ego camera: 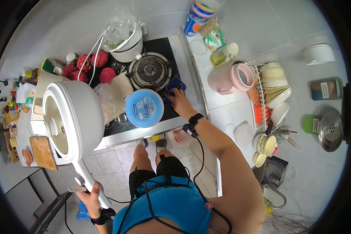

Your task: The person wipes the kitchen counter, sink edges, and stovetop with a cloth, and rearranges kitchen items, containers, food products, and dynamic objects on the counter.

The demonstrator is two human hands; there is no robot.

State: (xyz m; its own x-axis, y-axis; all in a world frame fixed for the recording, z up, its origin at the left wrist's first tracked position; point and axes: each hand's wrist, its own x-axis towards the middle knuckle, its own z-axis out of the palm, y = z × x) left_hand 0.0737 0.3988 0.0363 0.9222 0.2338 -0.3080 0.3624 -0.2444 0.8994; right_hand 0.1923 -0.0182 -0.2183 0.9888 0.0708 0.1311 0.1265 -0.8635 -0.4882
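Note:
My left hand [91, 196] grips the handle of a white electric pot with a glass lid [86, 117], raised at the left and tilted. My right hand [177, 101] presses on a dark blue cloth [175, 84] at the right edge of the black gas cooktop [161, 45], beside the burner [150, 69]. A light blue round tub [144, 108] stands at the cooktop's front, close to my right hand. Left of the tub lies a plastic bag of pale grains [117, 95]. Several dragon fruits [107, 75] rest behind the bag.
A white cooker [128, 44] topped with a plastic bag stands at the back. On the right counter are an oil bottle [223, 54], a pink jug [226, 79] and a dish rack [261, 96] with bowls. A wooden cutting board [43, 152] lies at the left.

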